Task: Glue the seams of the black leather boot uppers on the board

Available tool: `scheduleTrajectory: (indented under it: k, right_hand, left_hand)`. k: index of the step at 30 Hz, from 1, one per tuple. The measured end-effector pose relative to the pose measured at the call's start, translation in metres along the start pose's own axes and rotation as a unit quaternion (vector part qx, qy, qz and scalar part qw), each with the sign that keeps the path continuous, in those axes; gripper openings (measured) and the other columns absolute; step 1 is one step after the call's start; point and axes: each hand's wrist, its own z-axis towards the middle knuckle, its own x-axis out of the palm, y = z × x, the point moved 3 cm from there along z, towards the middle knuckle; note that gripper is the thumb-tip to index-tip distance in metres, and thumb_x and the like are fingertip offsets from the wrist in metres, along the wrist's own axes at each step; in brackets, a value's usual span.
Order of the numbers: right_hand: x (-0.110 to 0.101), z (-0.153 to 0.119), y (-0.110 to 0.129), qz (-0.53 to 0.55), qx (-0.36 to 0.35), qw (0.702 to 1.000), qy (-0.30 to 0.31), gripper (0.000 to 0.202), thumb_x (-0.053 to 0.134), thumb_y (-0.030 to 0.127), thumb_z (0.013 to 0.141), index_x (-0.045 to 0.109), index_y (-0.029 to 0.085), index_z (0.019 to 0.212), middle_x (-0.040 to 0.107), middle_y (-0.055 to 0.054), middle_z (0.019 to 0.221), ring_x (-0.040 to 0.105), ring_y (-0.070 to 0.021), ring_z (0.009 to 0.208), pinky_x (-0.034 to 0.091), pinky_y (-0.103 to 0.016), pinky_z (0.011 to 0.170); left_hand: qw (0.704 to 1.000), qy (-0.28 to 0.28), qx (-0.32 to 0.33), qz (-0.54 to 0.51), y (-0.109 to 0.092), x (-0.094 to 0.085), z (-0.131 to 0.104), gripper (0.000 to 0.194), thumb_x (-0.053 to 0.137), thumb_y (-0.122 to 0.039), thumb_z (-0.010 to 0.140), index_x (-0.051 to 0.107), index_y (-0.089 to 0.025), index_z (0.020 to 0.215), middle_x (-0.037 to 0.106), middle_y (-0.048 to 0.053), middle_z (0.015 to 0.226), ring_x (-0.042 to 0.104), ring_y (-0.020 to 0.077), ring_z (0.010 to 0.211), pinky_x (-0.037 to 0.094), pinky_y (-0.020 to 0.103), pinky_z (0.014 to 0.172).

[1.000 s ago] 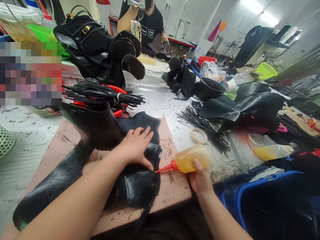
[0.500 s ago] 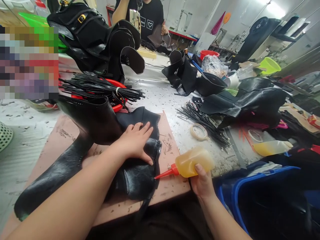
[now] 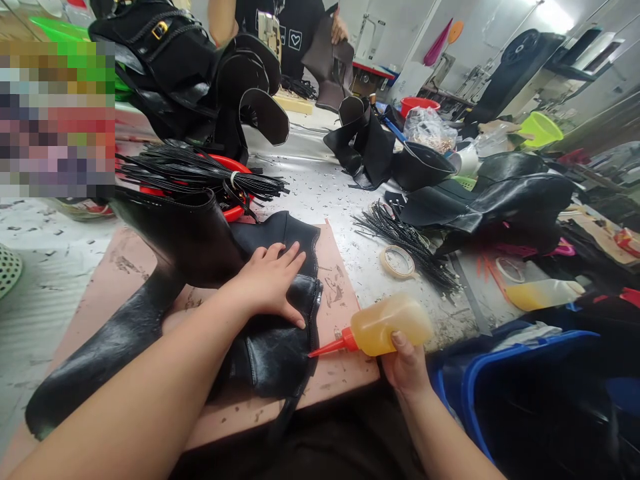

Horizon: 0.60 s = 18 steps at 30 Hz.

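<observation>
Black leather boot uppers (image 3: 275, 363) lie on a pinkish board (image 3: 333, 267) in front of me. My left hand (image 3: 273, 280) rests flat on the leather with its fingers spread, pressing near the stitched, wavy edge. In my right hand (image 3: 407, 363) is a squeeze bottle (image 3: 393, 323) of yellowish liquid, tilted on its side. Its red nozzle (image 3: 333, 347) points left, and the tip touches or nearly touches the leather's edge. Part of the leather is hidden under my left forearm.
Behind the board, a red basket (image 3: 235, 213) holds black strips (image 3: 200, 173). A tape roll (image 3: 397, 262) and braided cords (image 3: 410, 247) lie to the right. A blue bin (image 3: 470, 380) stands at lower right. Across the table, a co-worker's hand (image 3: 340, 30) holds a dark leather piece (image 3: 327, 67).
The co-worker has lifted the dark leather piece higher. My hands and the bottle stay almost where they were, with the nozzle still at the leather's edge.
</observation>
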Motion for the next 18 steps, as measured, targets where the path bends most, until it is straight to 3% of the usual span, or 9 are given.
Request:
scheduleTrajectory:
  k: [8,13,16,18]
  right_hand:
    - [0.023,0.021,0.011,-0.008,-0.079,0.996,0.046,0.057,0.073,0.044,0.053,0.056,0.024,0.104,0.064,-0.005,0.087,0.058,-0.0231,0.085,0.046,-0.039,0.074]
    - [0.032,0.042,0.019,-0.036,-0.186,0.980,0.066,0.055,0.073,0.034,0.058,0.050,0.023,0.107,0.060,-0.004,0.095,0.058,-0.0209,0.084,0.046,-0.039,0.076]
    - [0.042,0.051,0.046,-0.128,-0.351,0.926,0.055,0.058,0.074,0.026,0.059,0.045,0.026,0.109,0.056,-0.004,0.109,0.055,-0.0233,0.097,0.044,-0.043,0.083]
    - [0.054,0.058,0.070,-0.235,-0.487,0.838,0.067,0.061,0.072,0.021,0.061,0.041,0.027,0.113,0.050,-0.007,0.120,0.049,-0.0258,0.109,0.039,-0.045,0.090]
  left_hand:
    - [1.000,-0.001,-0.002,-0.001,0.001,0.000,0.000,0.122,0.062,-0.075,0.043,0.018,-0.016,0.140,0.010,0.011,0.148,0.013,0.0374,0.129,0.017,0.046,0.100]
    - [1.000,-0.009,-0.001,-0.006,0.001,-0.002,-0.002,0.122,0.065,-0.073,0.042,0.020,-0.015,0.139,0.012,0.012,0.148,0.016,0.0368,0.129,0.020,0.045,0.100]
    - [1.000,-0.012,0.002,-0.007,0.002,-0.002,-0.002,0.123,0.065,-0.073,0.041,0.021,-0.014,0.139,0.013,0.013,0.147,0.016,0.0370,0.129,0.021,0.046,0.100]
    - [1.000,-0.017,0.004,-0.009,0.002,-0.001,-0.003,0.123,0.066,-0.073,0.041,0.021,-0.013,0.139,0.013,0.013,0.147,0.017,0.0374,0.129,0.022,0.046,0.099]
